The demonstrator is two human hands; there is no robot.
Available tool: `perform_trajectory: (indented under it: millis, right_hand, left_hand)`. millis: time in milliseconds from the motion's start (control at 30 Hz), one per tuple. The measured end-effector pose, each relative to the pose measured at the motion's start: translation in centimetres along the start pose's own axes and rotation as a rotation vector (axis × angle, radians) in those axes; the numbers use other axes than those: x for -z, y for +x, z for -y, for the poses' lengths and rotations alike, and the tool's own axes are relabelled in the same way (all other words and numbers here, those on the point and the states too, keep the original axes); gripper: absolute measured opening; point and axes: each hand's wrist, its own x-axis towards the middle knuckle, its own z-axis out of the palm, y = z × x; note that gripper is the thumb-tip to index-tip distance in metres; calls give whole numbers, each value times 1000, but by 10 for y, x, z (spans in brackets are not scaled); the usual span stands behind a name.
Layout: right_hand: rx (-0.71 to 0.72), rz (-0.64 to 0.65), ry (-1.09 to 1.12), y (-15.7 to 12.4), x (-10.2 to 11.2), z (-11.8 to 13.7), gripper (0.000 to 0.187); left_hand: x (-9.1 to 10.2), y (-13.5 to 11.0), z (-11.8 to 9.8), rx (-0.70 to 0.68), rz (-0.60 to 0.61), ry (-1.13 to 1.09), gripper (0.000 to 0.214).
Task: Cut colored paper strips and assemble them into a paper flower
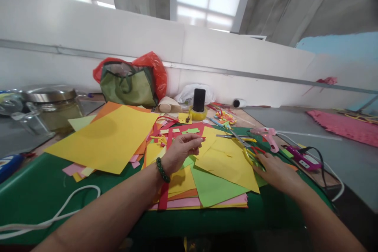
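My left hand (183, 147), with a dark green bead bracelet (163, 170) at its wrist, is closed in a pinch over the paper pile. A small red paper piece (202, 138) shows at its fingertips. My right hand (273, 169) lies low by the handles of a pair of scissors (240, 140), fingers and thumb apart; whether they touch the handles is hard to tell. A second pair of scissors with yellow handles (233, 136) lies across the first. Beneath are yellow sheets (226, 165), a green sheet (217, 187) and a long red strip (164, 193).
A pink glue gun (267, 136) and purple power strip (304, 159) with cords lie right. A phone (199, 100) stands in a yellow tape roll (198, 114). Left are a large yellow sheet (109, 138), glass jar (56, 114) and white cable (67, 204). A green bag (128, 86) stands behind.
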Motion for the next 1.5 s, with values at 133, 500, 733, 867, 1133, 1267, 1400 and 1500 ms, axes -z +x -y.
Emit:
perform_trajectory:
  millis: [133,500,733,867,1133,1267,1400,1500]
  right_hand:
    - [66,-24,-25,3,-4,-4,36]
    - [-149,70,184,11,15,-8,51]
    - [31,-328,992,-38,14,-4,62]
    - [247,-143,1249,-53,25,35,82]
    - [387,119,1224,-64,23,84,83]
    - [355,153,1098,-77,25,91,64]
    - [364,147,1032,-83,33,98,61]
    - [368,135,996,-85,39,104,59]
  left_hand:
    - [0,-2,-2,-19,-9,31,36]
    - [-1,-1,-3,-19,-29,53,36]
    - [-2,-1,5,-37,-7,80,28]
    - [-4,-4,3,-60,-1,95,27]
    - [-10,-11,-6,-107,-17,56,29]
    - [-11,-11,-5,-99,-29,36,30]
    - [-11,-12,-4,-107,-20,45,30]
    - [-12,-13,-4,-114,-2,55,29]
